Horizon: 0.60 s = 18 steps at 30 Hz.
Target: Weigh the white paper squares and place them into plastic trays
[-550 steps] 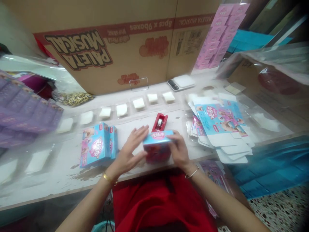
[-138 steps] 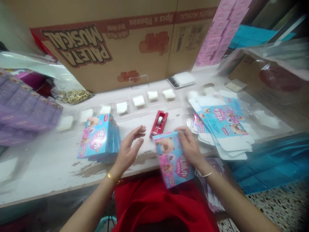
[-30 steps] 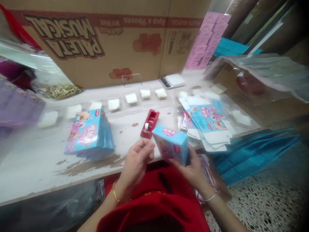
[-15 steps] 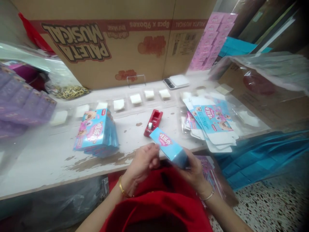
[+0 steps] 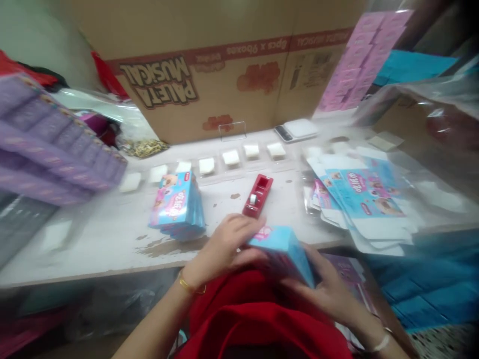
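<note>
Between my two hands is a small blue cardboard box [image 5: 286,252] with pink lettering, held over my lap at the table's front edge. My left hand [image 5: 232,242] wraps its left end, fingers on top and thumb along the near side. Around the right end my right hand [image 5: 325,279] is closed, with part of its fingers hidden behind the box. Just beyond the box lies a red tape dispenser [image 5: 258,195] with a small white roll. To the left stands a stack of blue boxes [image 5: 177,207]. On the right, flat blue cartons [image 5: 364,194] lie in a loose pile.
White squares in clear plastic trays [image 5: 231,158] form a row across the table. Behind them are a wire stand [image 5: 232,131], a white scale [image 5: 297,129] and a big brown carton [image 5: 224,94]. Purple boxes [image 5: 56,134] are stacked left; pink boxes [image 5: 364,60] stand back right.
My left hand has moved from beside the box onto its left end. The box has turned and come nearer to me. The whole view has shifted, so the table things appear farther right.
</note>
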### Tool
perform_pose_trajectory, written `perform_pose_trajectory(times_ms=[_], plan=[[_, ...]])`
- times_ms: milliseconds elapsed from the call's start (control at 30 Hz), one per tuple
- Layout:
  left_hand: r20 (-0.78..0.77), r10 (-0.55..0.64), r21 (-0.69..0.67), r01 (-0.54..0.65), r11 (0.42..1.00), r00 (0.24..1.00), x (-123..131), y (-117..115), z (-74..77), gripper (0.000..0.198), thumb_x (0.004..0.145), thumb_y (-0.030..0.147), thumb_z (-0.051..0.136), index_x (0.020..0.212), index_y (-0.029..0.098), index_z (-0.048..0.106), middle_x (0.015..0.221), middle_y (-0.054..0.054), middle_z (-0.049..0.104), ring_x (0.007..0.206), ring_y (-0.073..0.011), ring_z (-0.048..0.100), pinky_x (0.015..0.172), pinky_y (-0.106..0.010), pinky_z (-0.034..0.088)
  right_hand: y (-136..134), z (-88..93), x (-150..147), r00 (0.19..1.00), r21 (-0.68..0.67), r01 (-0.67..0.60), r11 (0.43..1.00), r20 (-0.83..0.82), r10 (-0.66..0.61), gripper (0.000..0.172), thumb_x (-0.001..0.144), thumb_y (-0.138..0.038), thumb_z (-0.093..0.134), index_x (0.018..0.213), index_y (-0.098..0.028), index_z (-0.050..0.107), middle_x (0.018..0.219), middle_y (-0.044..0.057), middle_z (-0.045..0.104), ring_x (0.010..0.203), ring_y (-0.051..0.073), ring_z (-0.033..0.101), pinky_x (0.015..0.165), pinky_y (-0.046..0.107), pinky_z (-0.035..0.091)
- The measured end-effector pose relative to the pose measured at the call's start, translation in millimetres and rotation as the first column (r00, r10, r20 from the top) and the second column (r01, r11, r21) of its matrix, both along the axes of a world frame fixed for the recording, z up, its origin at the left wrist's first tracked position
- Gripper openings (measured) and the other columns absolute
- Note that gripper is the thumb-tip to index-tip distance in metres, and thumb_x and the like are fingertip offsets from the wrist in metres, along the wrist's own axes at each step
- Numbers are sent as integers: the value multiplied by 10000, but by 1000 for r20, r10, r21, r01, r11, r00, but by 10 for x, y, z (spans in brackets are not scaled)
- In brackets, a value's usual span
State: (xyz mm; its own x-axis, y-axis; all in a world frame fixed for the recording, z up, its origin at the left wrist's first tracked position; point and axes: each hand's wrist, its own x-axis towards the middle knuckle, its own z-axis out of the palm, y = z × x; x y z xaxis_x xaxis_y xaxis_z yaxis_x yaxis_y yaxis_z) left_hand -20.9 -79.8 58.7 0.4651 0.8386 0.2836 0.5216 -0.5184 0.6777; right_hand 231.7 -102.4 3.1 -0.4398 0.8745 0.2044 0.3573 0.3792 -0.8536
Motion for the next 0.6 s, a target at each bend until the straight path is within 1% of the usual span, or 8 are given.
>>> perform_pose_trajectory(times_ms=[67,133,233,333,400,433,500,600], plan=[[-51,-5,29,6,1000,999,-138,-130,206,494,866,410,661,1318,237,564,1185,-121,679,1107,-268,623,980,-385,468,46,78,-43,999,145,-51,988,19,48,624,823,-350,716,1389,-320,454,1255,77,669,1084,306,675,895,407,584],[-54,97,182,-86,980,994,-323,-264,399,487,870,395,657,1319,249,536,1168,-115,675,1107,-265,623,974,-393,488,110,159,-128,1000,317,26,948,-8,-25,737,818,-378,713,1466,-312,369,1410,110,547,1301,362,513,1048,519,473],[56,339,460,-326,826,939,-724,-361,561,445,866,391,653,1277,270,533,1190,-111,653,1131,-272,620,987,-443,500,208,202,-258,977,408,212,888,-55,-208,796,840,-407,680,1519,-281,284,1543,117,369,1457,375,261,1160,608,284],[81,515,644,-439,626,853,-1187,-303,460,396,829,300,687,1195,262,543,1226,-111,637,1209,-289,587,1044,-505,462,249,77,-348,980,346,192,918,-19,-198,686,898,-372,608,1506,-281,305,1542,106,373,1453,337,292,1148,578,337],[-12,613,696,-434,572,790,-1442,-243,259,355,808,249,696,1131,246,548,1231,-112,643,1245,-301,566,1077,-543,423,228,-79,-399,991,323,119,939,18,-132,649,910,-349,595,1495,-287,321,1520,107,409,1434,322,339,1119,554,399],[-94,641,681,-420,600,762,-1540,-227,142,323,812,246,687,1106,236,554,1228,-113,650,1254,-306,560,1087,-560,403,205,-162,-425,995,317,77,945,37,-94,634,913,-342,593,1488,-289,331,1504,110,434,1419,317,370,1103,547,424],[-258,627,572,-406,712,735,-1667,-235,-68,311,823,283,676,1105,218,563,1257,-129,642,1289,-315,531,1094,-567,385,148,-319,-474,997,308,-11,951,72,-11,603,917,-331,594,1470,-286,359,1459,117,497,1373,314,444,1073,540,465],[-347,566,427,-411,806,748,-1688,-313,-201,451,795,376,710,1179,206,546,1326,-158,601,1341,-333,473,1117,-574,341,94,-482,-516,986,297,-150,943,109,122,524,911,-312,611,1407,-281,445,1358,111,602,1298,312,535,1061,541,479]])
